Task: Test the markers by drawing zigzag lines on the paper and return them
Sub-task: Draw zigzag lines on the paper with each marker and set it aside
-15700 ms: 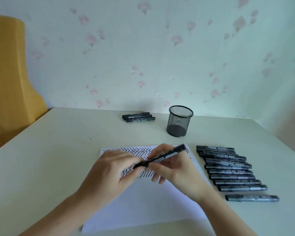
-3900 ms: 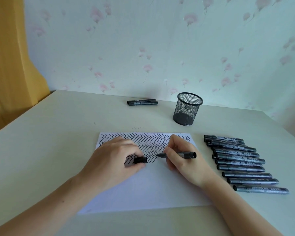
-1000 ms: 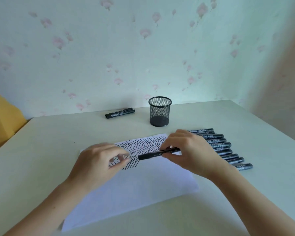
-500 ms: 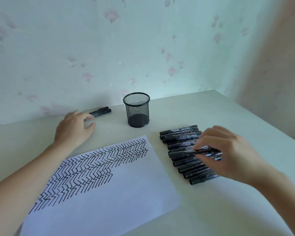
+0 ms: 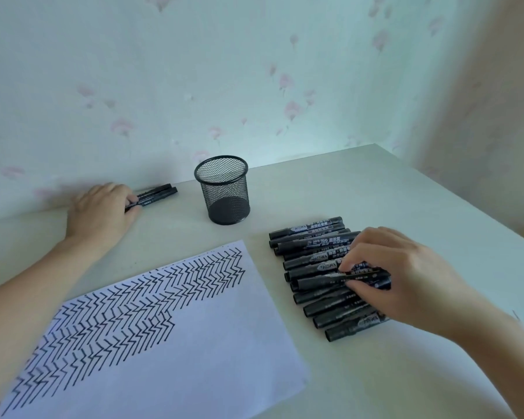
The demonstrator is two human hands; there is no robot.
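On the pale bench (image 5: 360, 189) we see a white sheet of paper (image 5: 212, 343) lying flat near us. Black zigzag lines (image 5: 127, 306) cover its far and left parts, and the rest is blank. Just right of the paper lies a row of black markers (image 5: 312, 258), side by side and touching each other. Our right hand (image 5: 403, 276) rests on top of this row. Its fingers (image 5: 350, 261) are curled and pinch one black marker (image 5: 324, 282) that lies across the others in the row. Behind the paper stands a black mesh pen cup (image 5: 224, 192), upright, and we see no markers in it. Left of the cup, by the wall, lie two more black markers (image 5: 156, 193) close together. Our left hand (image 5: 100, 210) lies on the bench there, and its fingertips (image 5: 133, 201) touch the near ends of these two markers. We cannot tell if that grip is closed on them.
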